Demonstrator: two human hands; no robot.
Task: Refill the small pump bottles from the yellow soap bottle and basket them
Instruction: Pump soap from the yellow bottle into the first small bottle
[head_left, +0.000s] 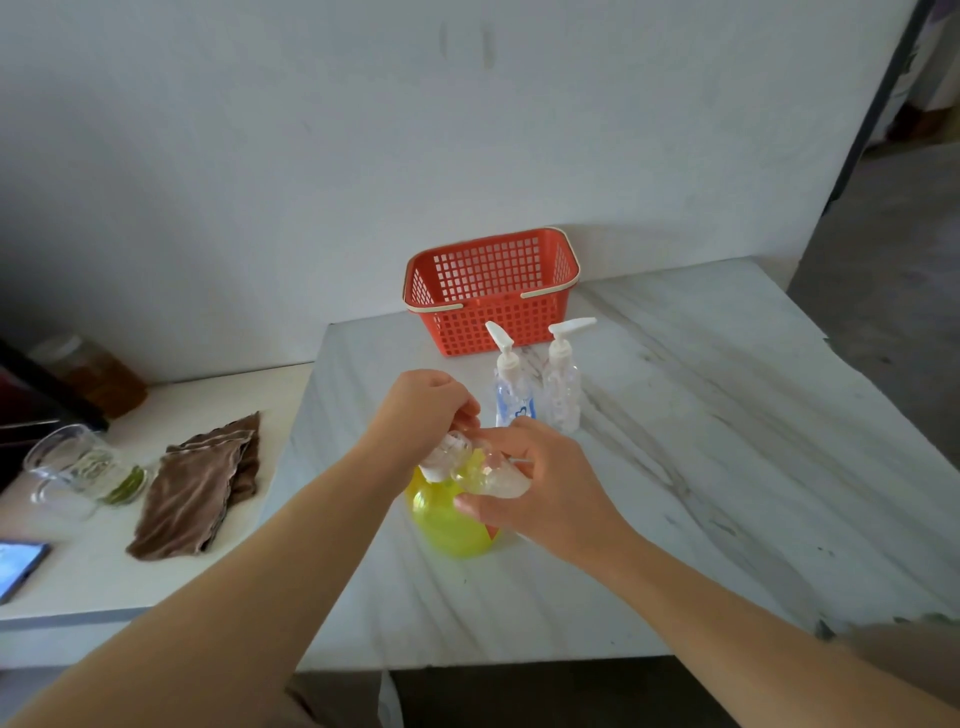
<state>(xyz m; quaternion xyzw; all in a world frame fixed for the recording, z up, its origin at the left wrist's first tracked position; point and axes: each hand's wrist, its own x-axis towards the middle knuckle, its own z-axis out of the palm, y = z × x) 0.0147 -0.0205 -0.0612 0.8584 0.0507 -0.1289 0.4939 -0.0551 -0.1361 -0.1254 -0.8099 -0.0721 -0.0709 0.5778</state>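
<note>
A small clear pump bottle lies tilted in my right hand, whose fingers curl round its body. My left hand pinches that bottle's white pump cap at its left end. Both hands hover just above the yellow soap bottle, which stands on the marble table and is partly hidden by them. Two more small pump bottles stand upright behind my hands: one with a blue print and one clear. The red basket stands behind them by the wall.
On the lower white counter to the left lie a brown cloth, a glass jug and a phone at the frame's edge. A jar stands by the wall. The table's right part is bare marble.
</note>
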